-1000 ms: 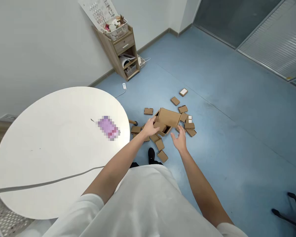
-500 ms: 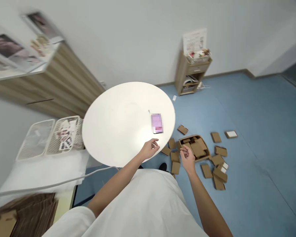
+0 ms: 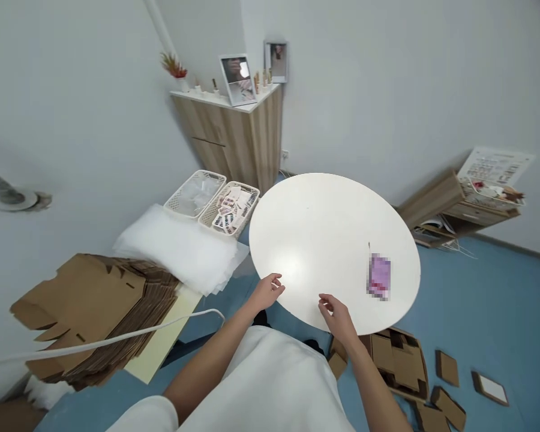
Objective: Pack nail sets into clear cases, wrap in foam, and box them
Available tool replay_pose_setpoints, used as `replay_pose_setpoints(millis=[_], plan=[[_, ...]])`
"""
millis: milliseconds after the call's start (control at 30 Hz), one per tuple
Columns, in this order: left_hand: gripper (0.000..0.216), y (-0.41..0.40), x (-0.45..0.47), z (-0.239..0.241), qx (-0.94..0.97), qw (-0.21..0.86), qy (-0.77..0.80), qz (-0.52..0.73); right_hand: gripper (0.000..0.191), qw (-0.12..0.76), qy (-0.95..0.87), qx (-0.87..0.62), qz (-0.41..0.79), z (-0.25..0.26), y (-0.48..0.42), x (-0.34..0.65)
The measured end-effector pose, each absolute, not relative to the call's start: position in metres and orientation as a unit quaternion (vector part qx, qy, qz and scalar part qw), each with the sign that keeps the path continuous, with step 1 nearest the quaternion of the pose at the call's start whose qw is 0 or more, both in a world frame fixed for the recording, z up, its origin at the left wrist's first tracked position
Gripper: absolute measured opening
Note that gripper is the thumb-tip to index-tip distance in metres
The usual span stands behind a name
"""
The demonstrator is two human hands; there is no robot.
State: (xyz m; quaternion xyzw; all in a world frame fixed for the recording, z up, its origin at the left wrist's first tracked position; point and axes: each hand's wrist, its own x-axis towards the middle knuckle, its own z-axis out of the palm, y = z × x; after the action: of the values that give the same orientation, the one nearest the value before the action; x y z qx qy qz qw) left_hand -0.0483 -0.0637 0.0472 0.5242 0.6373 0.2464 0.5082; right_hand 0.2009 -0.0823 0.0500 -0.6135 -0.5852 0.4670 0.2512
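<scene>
My left hand [image 3: 266,290] hovers at the near edge of the round white table [image 3: 324,240], fingers loosely curled and apart, holding nothing. Over the same edge, a little to the right, my right hand [image 3: 336,312] is also empty with its fingers slightly bent. A small pink-purple item [image 3: 379,276] lies on the table's right side, beyond my right hand. On the blue floor under my right forearm sits an open cardboard box [image 3: 398,363] with small flat brown boxes in it, and several more small boxes [image 3: 447,367] are scattered beside it.
A stack of flat cardboard blanks [image 3: 94,312] and a pile of white foam sheets [image 3: 180,249] lie at the left. Two white baskets [image 3: 213,201] stand behind them, before a wooden cabinet [image 3: 236,135]. A small wooden shelf unit [image 3: 459,210] is at the right. A white cable [image 3: 94,342] crosses lower left.
My view has swung left, away from the floor boxes to the table. Both hands have left the cardboard box on the floor and now hover empty at the table's near edge.
</scene>
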Motion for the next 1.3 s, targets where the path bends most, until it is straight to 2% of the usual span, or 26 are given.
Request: replay_pose_setpoints(millis=[200,400,600,867,1033,1167,1300], plan=[[0.051,-0.072,-0.128,0.032,0.484,0.477,0.686,0.259,0.037,0.200,-0.594,-0.541,0.561,0.063,-0.049,0.111],[0.049,-0.078,-0.170,0.032,0.441,0.435,0.731,0.286,0.035,0.135,-0.641,-0.495,0.571,0.064,-0.010,0.060],[0.053,-0.072,-0.187,0.051,0.425,0.434,0.742,0.284,0.032,0.130,-0.658,-0.441,0.596,0.059,0.020,0.027],[0.048,-0.043,-0.213,0.062,0.392,0.357,0.791,0.305,0.030,0.089,-0.712,-0.391,0.577,0.049,0.066,-0.018],[0.046,-0.006,-0.239,0.066,0.413,0.286,0.816,0.285,0.028,0.061,-0.777,-0.370,0.506,0.051,0.099,-0.057],[0.032,0.033,-0.265,0.058,0.450,0.228,0.833,0.228,0.029,0.036,-0.853,-0.349,0.385,0.048,0.126,-0.094],[0.020,0.071,-0.285,0.037,0.487,0.206,0.830,0.177,0.031,-0.039,-0.903,-0.336,0.267,0.040,0.152,-0.134]])
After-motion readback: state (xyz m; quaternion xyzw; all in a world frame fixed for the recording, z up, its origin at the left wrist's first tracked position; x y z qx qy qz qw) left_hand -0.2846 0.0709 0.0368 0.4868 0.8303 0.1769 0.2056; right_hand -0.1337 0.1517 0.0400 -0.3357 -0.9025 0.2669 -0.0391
